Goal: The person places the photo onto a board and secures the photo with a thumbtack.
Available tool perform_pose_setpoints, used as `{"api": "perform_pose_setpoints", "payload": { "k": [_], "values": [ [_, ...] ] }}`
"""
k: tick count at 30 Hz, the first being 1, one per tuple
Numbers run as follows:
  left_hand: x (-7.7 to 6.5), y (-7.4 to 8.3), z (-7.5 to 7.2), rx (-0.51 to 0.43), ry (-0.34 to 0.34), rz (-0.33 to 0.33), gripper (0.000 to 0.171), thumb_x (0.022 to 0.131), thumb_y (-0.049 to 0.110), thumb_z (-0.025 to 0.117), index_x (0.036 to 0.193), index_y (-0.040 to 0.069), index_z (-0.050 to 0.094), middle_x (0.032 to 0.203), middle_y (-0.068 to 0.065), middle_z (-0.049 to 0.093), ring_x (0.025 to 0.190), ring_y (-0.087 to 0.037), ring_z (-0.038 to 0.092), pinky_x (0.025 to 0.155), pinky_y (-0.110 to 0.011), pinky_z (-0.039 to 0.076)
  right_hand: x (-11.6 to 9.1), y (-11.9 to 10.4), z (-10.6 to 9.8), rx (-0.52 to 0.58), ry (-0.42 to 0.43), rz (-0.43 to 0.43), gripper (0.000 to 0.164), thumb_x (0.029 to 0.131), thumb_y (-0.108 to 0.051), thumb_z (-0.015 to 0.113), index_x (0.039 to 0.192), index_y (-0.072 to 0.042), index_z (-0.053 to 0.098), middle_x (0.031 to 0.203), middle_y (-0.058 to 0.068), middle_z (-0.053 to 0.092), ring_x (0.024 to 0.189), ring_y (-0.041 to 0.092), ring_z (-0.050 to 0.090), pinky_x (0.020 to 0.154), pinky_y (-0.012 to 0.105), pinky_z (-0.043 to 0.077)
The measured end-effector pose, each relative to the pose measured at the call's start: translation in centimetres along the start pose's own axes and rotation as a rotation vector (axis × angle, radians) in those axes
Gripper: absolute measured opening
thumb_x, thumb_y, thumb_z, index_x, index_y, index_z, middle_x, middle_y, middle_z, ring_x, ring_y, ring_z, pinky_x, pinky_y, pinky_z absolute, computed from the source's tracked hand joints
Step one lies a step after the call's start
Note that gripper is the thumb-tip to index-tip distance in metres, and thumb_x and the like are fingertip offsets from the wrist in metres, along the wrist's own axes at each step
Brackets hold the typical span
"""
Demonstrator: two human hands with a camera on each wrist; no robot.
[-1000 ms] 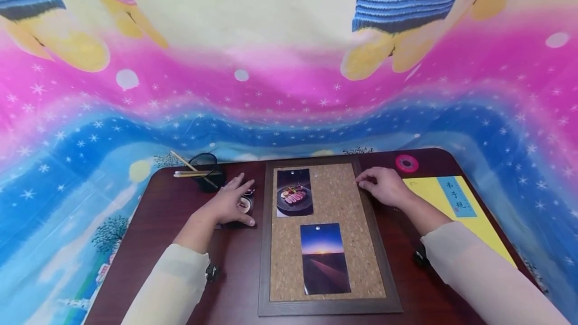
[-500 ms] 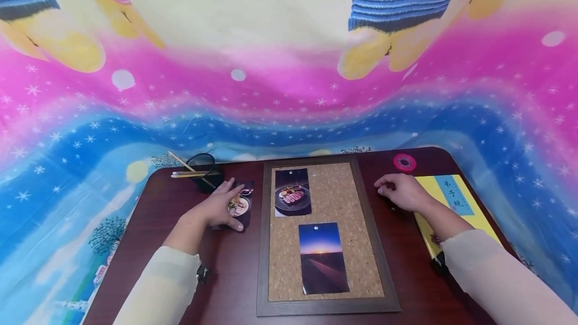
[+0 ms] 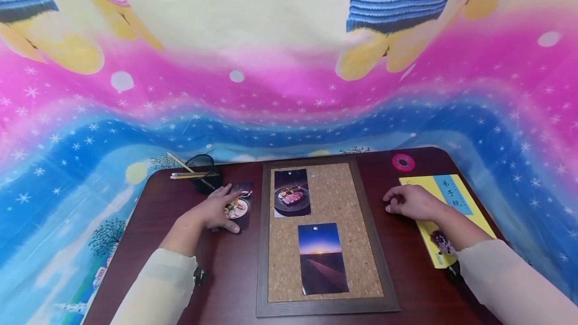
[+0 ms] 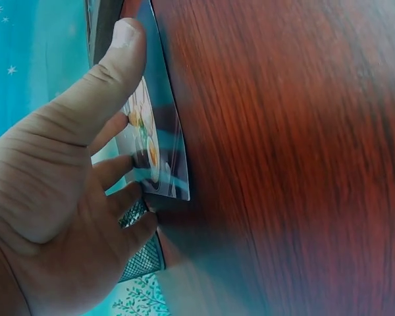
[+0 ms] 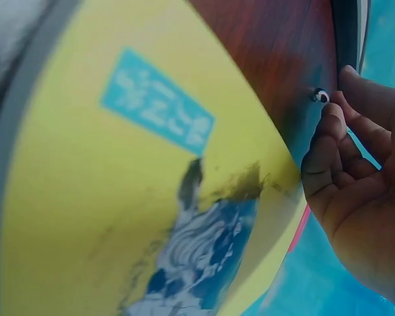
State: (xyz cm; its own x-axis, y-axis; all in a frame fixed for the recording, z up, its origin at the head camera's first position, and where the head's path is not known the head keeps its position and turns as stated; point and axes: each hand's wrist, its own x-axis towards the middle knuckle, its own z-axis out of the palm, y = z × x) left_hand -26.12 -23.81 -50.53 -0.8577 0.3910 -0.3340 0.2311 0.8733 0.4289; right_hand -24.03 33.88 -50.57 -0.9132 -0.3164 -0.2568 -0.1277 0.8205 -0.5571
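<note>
My left hand (image 3: 213,213) rests over the left part of a photo of a bowl of food (image 3: 238,208), fingers spread; in the left wrist view its thumb (image 4: 122,56) stands clear of the photo. Right of the cork board, my right hand (image 3: 413,202) hovers low over the table with loosely bent fingers. Just beyond those fingertips is a small shiny metal piece (image 5: 321,96); the right wrist view shows nothing gripped. The framed cork board (image 3: 361,245) between the hands bears a steak photo (image 3: 292,195) and a sunset photo (image 3: 322,260), each with a pin at its top.
Behind the left hand, a black mesh pencil cup (image 3: 209,180) lies tipped with several pencils (image 3: 191,175). A pink tape roll (image 3: 403,162) sits at the back right. A yellow book (image 3: 429,245) lies under the right forearm. Another pin (image 3: 313,175) shows on the cork's upper part.
My right hand has drawn away from the board's right frame, to the right and slightly nearer. The left hand has slid a little left, uncovering more of the food photo.
</note>
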Motion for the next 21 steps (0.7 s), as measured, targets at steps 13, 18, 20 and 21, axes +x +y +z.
{"api": "perform_pose_setpoints", "payload": {
  "k": [13,18,20,21],
  "values": [
    [-0.02,-0.37,0.08,0.072,0.019,-0.022,0.112,0.066,0.039,0.099,0.16,0.017,0.042,0.169,-0.019,0.023,0.152,-0.05,0.018,0.113,-0.069,0.033,-0.42,-0.08,0.44,-0.033,-0.002,-0.018,0.013,0.095,-0.012,0.074,0.108,-0.01,0.073,0.081,-0.003,0.062,0.071,0.016,0.056,0.069,0.033,0.047],
    [-0.03,-0.37,0.1,0.093,0.032,-0.023,0.114,0.064,0.041,0.099,0.161,0.019,0.042,0.169,-0.019,0.023,0.152,-0.05,0.019,0.112,-0.074,0.029,-0.42,-0.11,0.5,-0.044,0.013,-0.017,0.01,0.095,-0.009,0.072,0.105,-0.012,0.074,0.082,-0.005,0.065,0.072,0.015,0.057,0.068,0.032,0.047],
    [-0.08,-0.35,0.11,0.098,0.028,-0.025,0.117,0.063,0.042,0.1,0.161,0.019,0.042,0.169,-0.019,0.023,0.152,-0.05,0.019,0.112,-0.075,0.027,-0.4,-0.09,0.52,-0.049,0.013,-0.02,0.009,0.096,-0.008,0.071,0.103,-0.013,0.075,0.085,-0.006,0.068,0.073,0.015,0.057,0.067,0.032,0.047],
    [-0.11,-0.36,0.12,0.097,0.026,-0.025,0.117,0.062,0.042,0.101,0.161,0.019,0.041,0.169,-0.019,0.023,0.152,-0.05,0.019,0.112,-0.076,0.026,-0.41,-0.1,0.53,-0.053,0.013,-0.024,0.009,0.097,-0.008,0.07,0.103,-0.014,0.075,0.086,-0.006,0.069,0.073,0.015,0.057,0.067,0.032,0.047]
  ]
}}
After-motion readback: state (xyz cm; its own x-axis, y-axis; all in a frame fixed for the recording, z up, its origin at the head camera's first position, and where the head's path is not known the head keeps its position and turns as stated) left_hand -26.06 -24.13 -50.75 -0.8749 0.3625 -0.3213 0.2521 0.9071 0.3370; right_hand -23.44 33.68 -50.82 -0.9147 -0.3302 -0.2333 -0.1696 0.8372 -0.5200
